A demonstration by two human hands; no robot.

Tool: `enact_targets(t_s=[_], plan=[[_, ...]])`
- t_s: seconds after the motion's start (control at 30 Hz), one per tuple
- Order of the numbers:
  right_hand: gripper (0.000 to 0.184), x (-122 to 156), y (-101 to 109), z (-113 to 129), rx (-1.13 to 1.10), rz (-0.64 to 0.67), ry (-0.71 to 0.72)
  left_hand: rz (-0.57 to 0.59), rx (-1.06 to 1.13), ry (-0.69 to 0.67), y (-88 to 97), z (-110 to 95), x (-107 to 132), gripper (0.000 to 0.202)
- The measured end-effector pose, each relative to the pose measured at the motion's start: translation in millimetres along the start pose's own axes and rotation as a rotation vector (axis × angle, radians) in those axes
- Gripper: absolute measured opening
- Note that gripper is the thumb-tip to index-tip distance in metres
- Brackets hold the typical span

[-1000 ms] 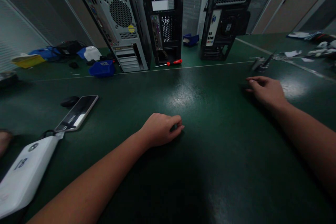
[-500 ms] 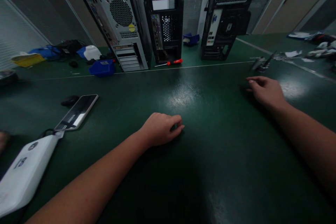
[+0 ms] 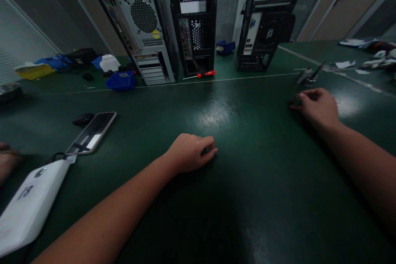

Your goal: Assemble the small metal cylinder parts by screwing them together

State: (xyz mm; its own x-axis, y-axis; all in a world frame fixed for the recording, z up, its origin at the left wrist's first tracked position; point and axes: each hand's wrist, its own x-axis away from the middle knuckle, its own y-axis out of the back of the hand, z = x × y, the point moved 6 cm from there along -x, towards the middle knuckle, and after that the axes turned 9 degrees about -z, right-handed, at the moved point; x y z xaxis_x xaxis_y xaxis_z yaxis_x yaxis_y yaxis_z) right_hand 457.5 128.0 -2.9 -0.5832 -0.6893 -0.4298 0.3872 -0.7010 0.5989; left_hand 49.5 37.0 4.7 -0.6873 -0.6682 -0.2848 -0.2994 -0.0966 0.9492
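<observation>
My left hand (image 3: 193, 152) rests on the green tabletop (image 3: 253, 165), fingers curled in towards the thumb, with nothing seen in them. Further right, my right hand (image 3: 318, 107) is low over the table, thumb and fingers pinched around something small and dark that I cannot make out. Just beyond its fingers stand small metal tools or parts (image 3: 307, 76), too blurred to name. A screwdriver (image 3: 206, 74) with a red handle lies at the foot of the middle computer case (image 3: 198, 20), away from both hands.
A grey computer case (image 3: 144, 24) and a black one (image 3: 266, 29) flank the middle one. On the left are a blue bin (image 3: 122, 81), a phone (image 3: 93, 132), a mouse (image 3: 83, 119) and a white power bank (image 3: 34, 202). Another person's hand (image 3: 6, 161) is at the left edge.
My right hand has shifted slightly, and its fingers have closed around something small. My left hand stays put. The other person's hand has come further into view at the left.
</observation>
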Motion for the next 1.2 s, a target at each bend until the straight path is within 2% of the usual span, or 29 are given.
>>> enact_targets(t_s=[0.13, 0.43, 0.57, 0.67, 0.83, 0.9, 1.07, 1.2], plan=[[0.029, 2.8, 1.1, 2.0, -0.045, 0.008, -0.016, 0.008, 0.005, -0.001, -0.5, 0.4, -0.1, 0.02], [0.026, 7.8, -6.7, 5.3, -0.221, 0.111, -0.065, 0.001, -0.004, 0.008, -0.6, 0.8, 0.5, 0.019], [0.028, 9.5, -5.4, 10.1, -0.166, 0.124, 0.0, 0.009, 0.008, 0.01, -0.2, 0.4, 0.2, 0.019], [0.029, 18.4, -2.0, 30.0, -0.051, 0.133, 0.115, 0.017, 0.012, 0.009, 0.4, 0.2, -0.1, 0.02], [0.029, 53.2, -1.5, 84.5, 0.011, 0.217, 0.373, 0.011, 0.009, 0.0, 0.4, 0.4, 0.1, 0.02], [0.027, 75.2, -1.7, 109.4, -0.039, 0.261, 0.513, 0.012, 0.007, 0.002, 0.2, 0.6, 0.0, 0.019], [0.031, 148.2, -4.1, 165.4, -0.156, 0.484, 0.859, 0.025, -0.005, 0.0, 0.4, 0.4, -0.4, 0.022], [0.039, 197.1, -4.2, 190.5, -0.214, 0.578, 1.048, 0.028, 0.002, -0.025, 0.4, 0.0, 0.3, 0.028]])
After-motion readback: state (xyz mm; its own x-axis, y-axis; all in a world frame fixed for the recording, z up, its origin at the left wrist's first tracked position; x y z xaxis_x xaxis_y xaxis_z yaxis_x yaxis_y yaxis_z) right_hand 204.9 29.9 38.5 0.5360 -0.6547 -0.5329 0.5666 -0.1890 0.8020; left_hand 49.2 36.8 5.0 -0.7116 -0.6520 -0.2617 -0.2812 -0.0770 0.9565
